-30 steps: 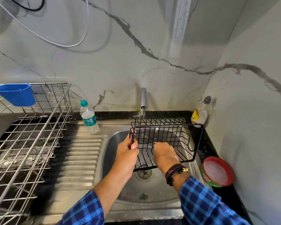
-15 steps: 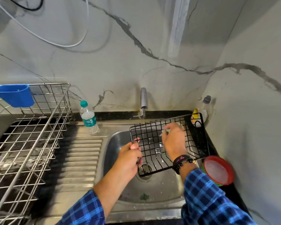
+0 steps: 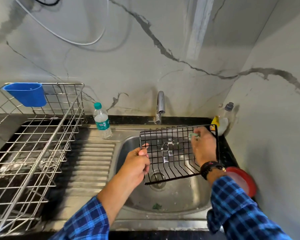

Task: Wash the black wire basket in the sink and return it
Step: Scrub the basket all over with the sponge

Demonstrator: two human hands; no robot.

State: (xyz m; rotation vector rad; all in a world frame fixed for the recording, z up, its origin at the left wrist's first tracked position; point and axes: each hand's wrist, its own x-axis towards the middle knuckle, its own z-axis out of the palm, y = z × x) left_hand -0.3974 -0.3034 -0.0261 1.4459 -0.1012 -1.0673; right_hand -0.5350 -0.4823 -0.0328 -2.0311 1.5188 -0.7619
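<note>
Your black wire basket [image 3: 173, 156] hangs tilted over the sink [image 3: 180, 201], its long axis running across the sink from hand to hand. Your left hand [image 3: 137, 163] clamps its left edge (the only real grip, it seems). Your right hand [image 3: 203, 146] pinches a small greenish pad [image 3: 193, 135] at the corner nearest the sink's back right. The scrubbing looks set to run leftward.

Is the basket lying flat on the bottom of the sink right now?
No, the left hand holds the black wire basket tilted above the sink.
</note>
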